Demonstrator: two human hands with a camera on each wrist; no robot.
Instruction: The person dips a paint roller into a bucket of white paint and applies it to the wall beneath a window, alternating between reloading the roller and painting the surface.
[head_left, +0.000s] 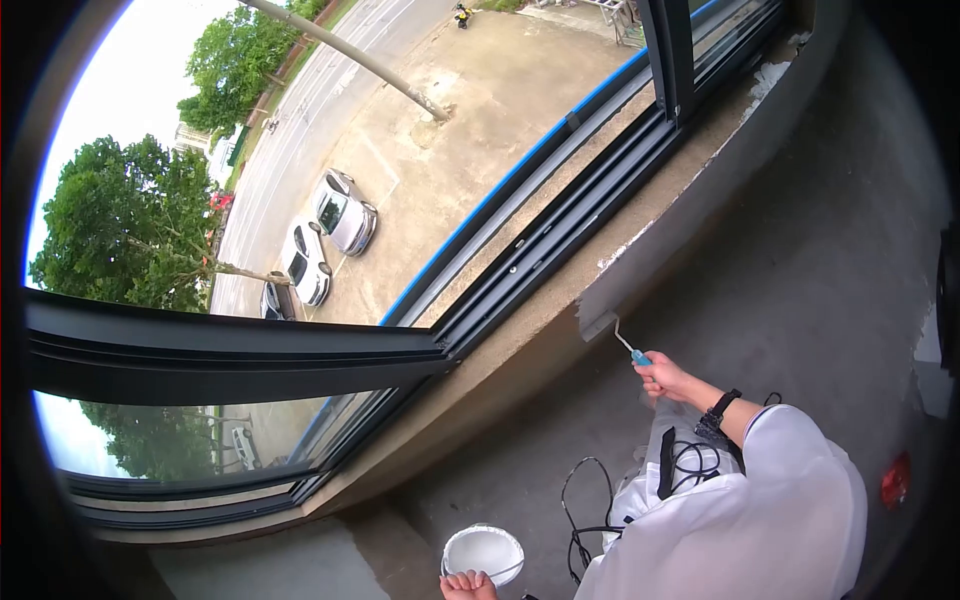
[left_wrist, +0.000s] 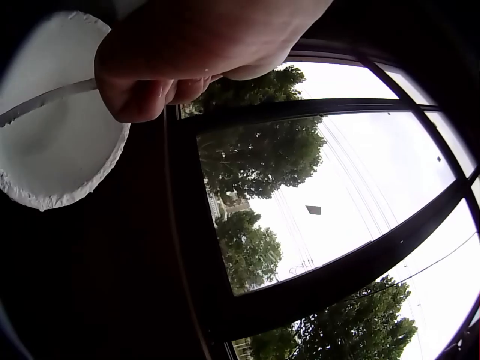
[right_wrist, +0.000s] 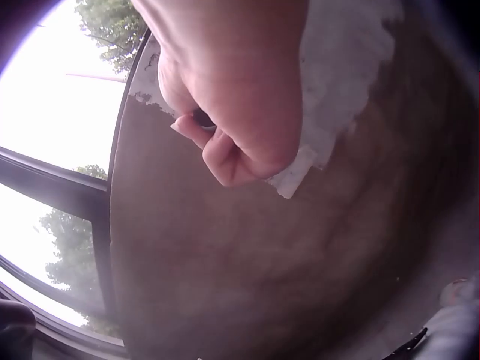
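Observation:
A small paint roller (head_left: pixel 598 327) with a bent wire arm and a blue handle (head_left: pixel 640 357) is gripped in my right hand (head_left: pixel 661 377). Its white cover lies against the grey wall (head_left: pixel 690 225) below the window sill, at the edge of a lighter painted patch. The right wrist view shows the cover's end (right_wrist: pixel 291 184) past my curled fingers, with pale wet-looking paint (right_wrist: pixel 341 75) beside it. Low in the head view, my left hand (head_left: pixel 468 587) holds the handle of a white bucket (head_left: pixel 505 575). White paint coats the bucket's inside and rim (left_wrist: pixel 105 176).
A dark-framed window (head_left: pixel 560 225) runs along a rough sill (head_left: pixel 500 385), with parked cars (head_left: pixel 345 213) outside. Black cables (head_left: pixel 575 490) hang beside my light clothing (head_left: pixel 740 520). On the right lies a red object (head_left: pixel 896 480).

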